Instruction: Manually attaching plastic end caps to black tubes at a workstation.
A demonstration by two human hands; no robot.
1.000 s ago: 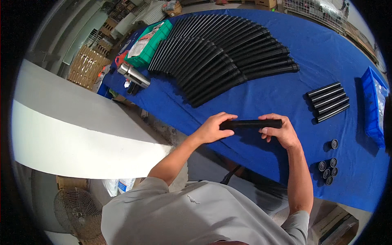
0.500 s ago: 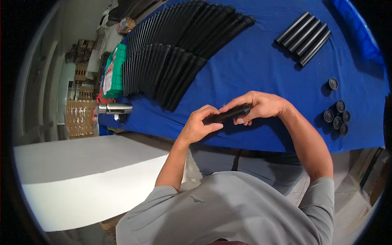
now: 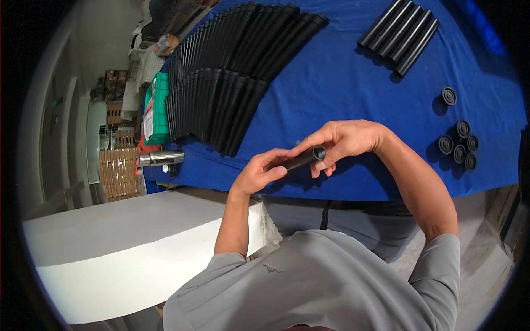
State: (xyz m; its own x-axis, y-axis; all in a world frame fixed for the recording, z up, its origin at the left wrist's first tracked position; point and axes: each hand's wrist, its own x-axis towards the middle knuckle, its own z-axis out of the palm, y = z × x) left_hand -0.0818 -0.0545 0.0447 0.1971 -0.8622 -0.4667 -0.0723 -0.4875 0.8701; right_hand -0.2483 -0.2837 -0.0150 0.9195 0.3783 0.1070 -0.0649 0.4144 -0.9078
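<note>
Both my hands are on one short black tube (image 3: 300, 161), held slantwise low over the blue cloth, close to the table's near edge. My left hand (image 3: 258, 174) wraps its left end, which the fingers hide. The thumb and fingers of my right hand (image 3: 346, 144) close on the other end, where the round hollow mouth faces up. Right of my hands lie several round black caps (image 3: 462, 129) with ringed faces, one a little apart from the others. Farther back, several similar black tubes (image 3: 398, 37) lie side by side.
Many long black tubes (image 3: 243, 88) cover the back left of the blue cloth (image 3: 331, 71) in two fanned rows. Beside them stand a green crate (image 3: 159, 107) and a steel flask (image 3: 161, 158). A white surface (image 3: 143, 243) lies to my left. Blue plastic (image 3: 480, 22) shows far right.
The tube has tilted and moved slightly left, so its hollow right end now shows. My right hand has shifted a little left with it. The whole view has turned slightly.
</note>
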